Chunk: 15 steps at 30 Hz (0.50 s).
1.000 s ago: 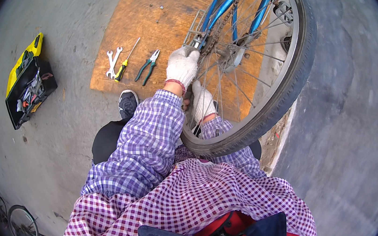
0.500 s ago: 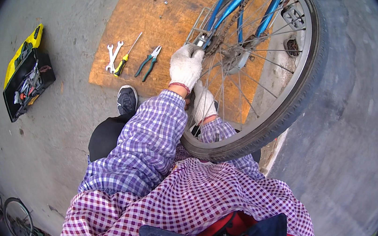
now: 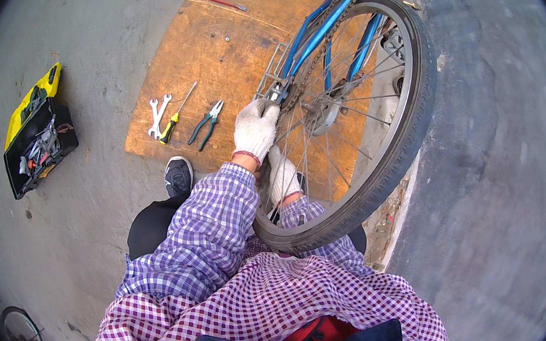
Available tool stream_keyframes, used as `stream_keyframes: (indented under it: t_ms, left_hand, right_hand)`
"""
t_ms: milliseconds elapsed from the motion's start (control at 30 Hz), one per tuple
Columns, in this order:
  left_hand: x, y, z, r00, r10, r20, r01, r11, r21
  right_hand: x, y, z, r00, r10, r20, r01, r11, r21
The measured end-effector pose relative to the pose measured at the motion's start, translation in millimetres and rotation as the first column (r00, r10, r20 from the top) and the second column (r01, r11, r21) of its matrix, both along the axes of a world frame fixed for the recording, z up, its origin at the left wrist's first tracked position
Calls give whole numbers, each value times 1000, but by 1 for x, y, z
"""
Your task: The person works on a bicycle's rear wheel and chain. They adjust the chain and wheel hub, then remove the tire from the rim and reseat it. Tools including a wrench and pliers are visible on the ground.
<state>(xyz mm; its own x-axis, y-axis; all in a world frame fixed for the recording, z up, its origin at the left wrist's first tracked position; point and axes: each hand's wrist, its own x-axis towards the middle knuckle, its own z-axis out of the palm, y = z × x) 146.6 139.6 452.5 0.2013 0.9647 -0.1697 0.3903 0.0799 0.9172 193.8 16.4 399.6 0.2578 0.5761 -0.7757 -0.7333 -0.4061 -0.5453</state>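
Note:
A blue bicycle frame (image 3: 323, 26) lies with its wheel (image 3: 385, 192) toward me, and its chain runs beside the blue tubes. My left hand (image 3: 256, 130), in a white knit glove, is closed at a small metal part beside the wire rack (image 3: 272, 72). Whatever its fingers grip is hidden. Beneath it, my right hand (image 3: 283, 176), also gloved, reaches up past the spokes; its fingers are out of sight behind the left hand. On the brown board (image 3: 172, 67), left of my hands, lie pliers (image 3: 207, 125), a yellow-black screwdriver (image 3: 177, 116) and wrenches (image 3: 157, 118).
A black toolbox (image 3: 45, 149) with a yellow lid stands on the concrete floor at left. A thin red rod-like tool (image 3: 220, 2) and small metal bits lie farther up the board. Another bicycle (image 3: 24, 334) is at the lower left. My shoe (image 3: 179, 176) is by the board's edge.
The view has shifted, so the bicycle, board and tools appear lower and farther left, and more of the red tool shows. Both hands keep about the same place on the bicycle.

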Motion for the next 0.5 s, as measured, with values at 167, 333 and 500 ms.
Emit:
stream_keyframes:
  t_ms: [167,333,500]
  left_hand:
    - [17,1,18,997,-20,78,33,985,-171]
    - [40,-19,54,999,-28,-17,25,992,-125]
    - [41,-16,81,985,-172,12,172,979,-111]
  right_hand:
    - [26,-5,20,997,70,-21,-70,997,-13]
    - [71,-33,26,972,193,-137,-190,981,35]
    - [92,-41,-29,911,350,-216,-285,916,281]
